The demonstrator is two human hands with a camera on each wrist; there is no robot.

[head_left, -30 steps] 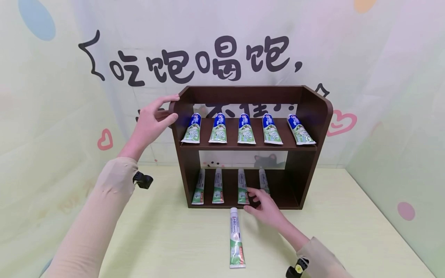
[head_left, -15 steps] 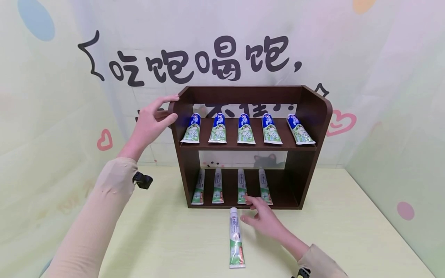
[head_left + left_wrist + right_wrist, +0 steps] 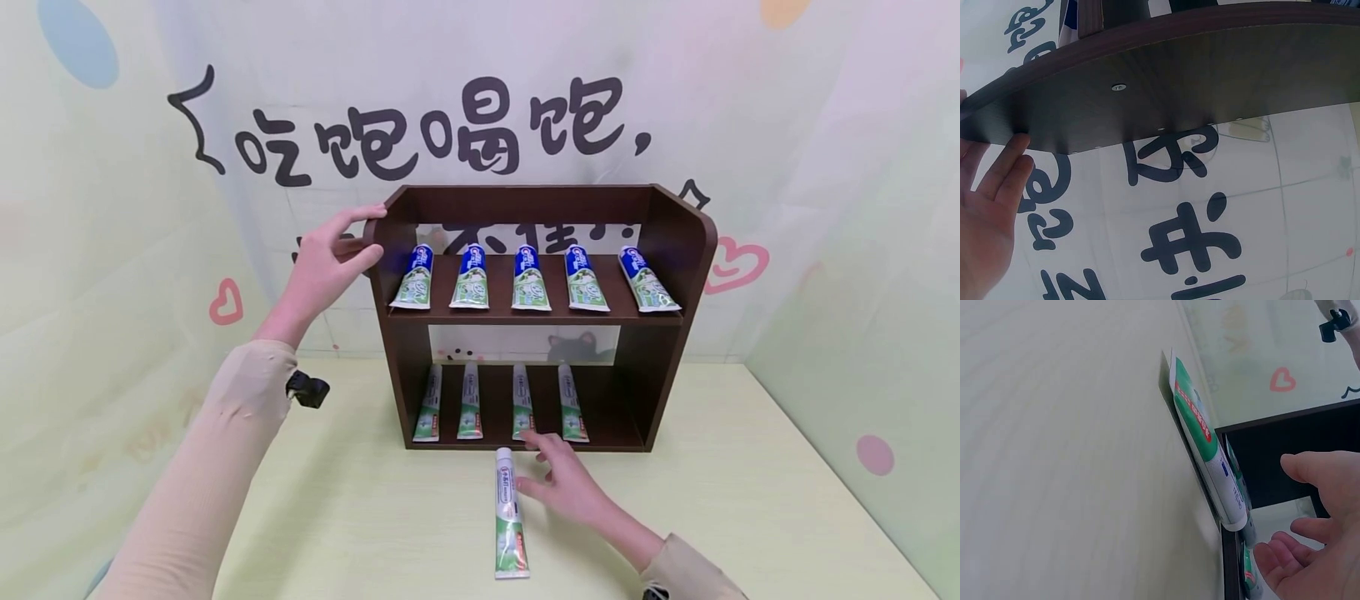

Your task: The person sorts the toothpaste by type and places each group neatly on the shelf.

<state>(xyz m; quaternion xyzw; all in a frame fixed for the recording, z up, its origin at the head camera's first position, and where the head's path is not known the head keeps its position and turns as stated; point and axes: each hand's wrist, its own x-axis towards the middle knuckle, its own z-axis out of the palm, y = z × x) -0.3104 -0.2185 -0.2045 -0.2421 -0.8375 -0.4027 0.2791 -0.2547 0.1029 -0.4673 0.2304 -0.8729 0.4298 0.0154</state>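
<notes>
In the head view my left hand point(image 3: 326, 258) holds the upper left side panel of a dark brown two-tier shelf point(image 3: 528, 319). The left wrist view shows my fingers point(image 3: 1007, 175) against the panel's outer face. My right hand point(image 3: 566, 483) is just right of a white and green toothpaste tube point(image 3: 512, 517) lying on the table. Its fingers are loosely bent, apart, and hold nothing. In the right wrist view this toothpaste tube point(image 3: 1207, 447) lies ahead of the right hand point(image 3: 1322, 528). Whether the thumb touches the tube is unclear in the head view.
Several blue and green toothpaste tubes point(image 3: 531, 279) lie in a row on the upper tier. Similar white and green tubes point(image 3: 522, 404) lie on the lower tier, whose right end shows bare board. A printed curtain point(image 3: 480, 50) hangs behind the pale table point(image 3: 360, 517).
My right hand has moved back and left, away from the rightmost lower-tier tube, to beside the tube on the table. The left hand has stayed on the shelf panel.
</notes>
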